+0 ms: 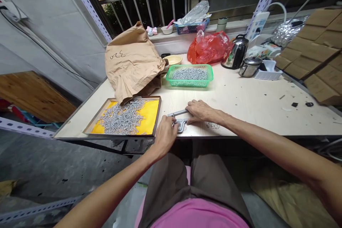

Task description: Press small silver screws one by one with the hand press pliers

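A small grey metal tool (182, 124) with a frame-like body and a long thin bar lies at the table's front edge. My left hand (166, 130) has its fingers curled at the left end of this tool. At the tool's right end, my right hand (199, 110) grips it with thumb and fingers. Whether a small part sits between my left fingertips is hidden. Left of my left hand is a shallow tray (157, 117) lined in yellow, heaped with small silvery metal pins (121, 118). Beyond my hands stands a green plastic basket (189, 83) holding more such pins.
A large brown paper bag (130, 60) leans over the tray's back edge. Behind the basket are a pale yellow bowl (175, 59) and a red plastic bag (208, 48). A kettle (236, 52), metal pot (250, 67) and cardboard (315, 50) stand right. Dark scraps (294, 104) lie there.
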The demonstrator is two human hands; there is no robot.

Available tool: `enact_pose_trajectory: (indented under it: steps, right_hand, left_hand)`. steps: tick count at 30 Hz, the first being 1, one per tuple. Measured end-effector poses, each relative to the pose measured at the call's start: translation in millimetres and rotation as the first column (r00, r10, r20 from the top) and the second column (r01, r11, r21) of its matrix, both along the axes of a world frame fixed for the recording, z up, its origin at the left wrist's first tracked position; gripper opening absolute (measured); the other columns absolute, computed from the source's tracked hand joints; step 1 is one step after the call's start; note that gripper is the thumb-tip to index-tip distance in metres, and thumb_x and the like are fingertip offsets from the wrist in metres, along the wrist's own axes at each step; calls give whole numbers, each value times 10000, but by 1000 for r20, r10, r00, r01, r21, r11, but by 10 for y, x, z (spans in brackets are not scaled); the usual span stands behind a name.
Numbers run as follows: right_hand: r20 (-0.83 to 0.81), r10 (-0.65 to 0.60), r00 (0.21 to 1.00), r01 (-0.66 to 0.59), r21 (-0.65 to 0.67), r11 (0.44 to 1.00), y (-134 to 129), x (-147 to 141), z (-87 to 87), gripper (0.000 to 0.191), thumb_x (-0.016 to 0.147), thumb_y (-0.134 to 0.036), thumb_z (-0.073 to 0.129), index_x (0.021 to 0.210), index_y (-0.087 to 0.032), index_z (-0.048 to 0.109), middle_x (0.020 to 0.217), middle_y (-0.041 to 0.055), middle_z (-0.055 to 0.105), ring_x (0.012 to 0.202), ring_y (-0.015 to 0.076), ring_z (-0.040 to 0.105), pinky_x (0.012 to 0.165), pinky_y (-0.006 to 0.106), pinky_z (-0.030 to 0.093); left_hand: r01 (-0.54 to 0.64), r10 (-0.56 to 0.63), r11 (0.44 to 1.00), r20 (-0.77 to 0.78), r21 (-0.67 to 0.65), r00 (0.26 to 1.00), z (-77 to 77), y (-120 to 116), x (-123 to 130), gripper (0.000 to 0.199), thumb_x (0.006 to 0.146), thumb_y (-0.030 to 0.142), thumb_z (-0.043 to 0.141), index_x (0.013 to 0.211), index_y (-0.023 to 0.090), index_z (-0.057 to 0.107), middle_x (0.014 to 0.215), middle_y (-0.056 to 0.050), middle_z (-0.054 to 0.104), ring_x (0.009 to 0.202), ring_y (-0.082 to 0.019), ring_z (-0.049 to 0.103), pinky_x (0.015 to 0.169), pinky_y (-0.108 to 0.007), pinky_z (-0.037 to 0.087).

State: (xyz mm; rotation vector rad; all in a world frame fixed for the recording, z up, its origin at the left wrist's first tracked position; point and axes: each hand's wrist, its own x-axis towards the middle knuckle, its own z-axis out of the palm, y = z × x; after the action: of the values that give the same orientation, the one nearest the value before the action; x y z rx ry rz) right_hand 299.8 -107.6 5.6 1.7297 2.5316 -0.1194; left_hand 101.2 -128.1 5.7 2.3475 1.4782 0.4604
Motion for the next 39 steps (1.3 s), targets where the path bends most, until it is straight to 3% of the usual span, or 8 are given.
enact_pose_trajectory:
  steps: [2,6,12,17,23,28,35,39]
  right_hand:
    - [6,-7,1000,7,0,1000,-26,-10,15,530,736,-589,641,984,-121,618,1014,141,580,987,286,502,771,371,402]
    - [-23,20,1000,-20,-40,999,-65,29,66,547,730,-542,656,1064,-114,590,1052,144,564,987,277,501,749,342,415]
    - [-78,46,996,-56,-120,991,-119,81,97,597,690,-419,706,1167,-107,528,1035,121,571,949,252,515,766,323,420]
    - [-53,-94,994,85,-147,985,-152,48,112,611,676,-500,703,1124,-109,564,1062,135,554,967,267,513,721,313,429]
    - [83,-108,991,119,-150,981,-266,-49,197,379,790,-479,623,954,-138,643,986,123,597,952,253,554,735,310,421]
    - [70,-151,986,157,-88,984,-468,-141,23,235,917,-315,463,988,-153,618,987,123,607,927,228,572,727,302,411]
    - [21,-175,984,176,-21,984,-450,-79,38,303,890,-399,509,1052,-161,602,1040,135,584,974,252,528,738,313,421]
    - [-92,-86,992,79,-76,994,-290,106,103,387,922,-472,418,1045,-164,619,982,111,595,918,214,545,765,286,403]
  left_hand:
    - [152,-140,981,-105,123,985,-15,21,107,261,843,270,549,1079,159,568,1106,-95,565,1051,-219,525,865,-329,452]
    - [270,-221,957,-333,108,917,22,134,311,402,812,275,575,1187,152,503,1252,-112,525,1149,-268,456,869,-364,450]
    - [432,-398,901,-432,-21,809,85,360,382,480,789,326,584,1214,129,478,1122,-119,597,1049,-265,513,880,-368,427]
    - [522,-478,853,-440,-26,760,79,480,342,434,777,409,600,1113,140,543,1056,-119,596,1013,-264,515,857,-367,437]
    - [569,-506,822,-427,24,749,28,433,318,282,827,348,542,1028,155,578,1007,-108,578,984,-253,506,811,-364,457]
    - [569,-516,822,-394,20,760,9,334,328,189,879,296,487,934,165,613,970,-101,585,970,-241,512,803,-362,461]
    - [518,-481,855,-333,26,811,25,314,306,209,865,290,519,1013,160,591,998,-112,603,1004,-252,524,853,-385,458]
    - [459,-412,880,-291,118,864,-124,189,251,298,877,247,502,1156,142,525,1237,-139,545,1179,-246,476,993,-400,388]
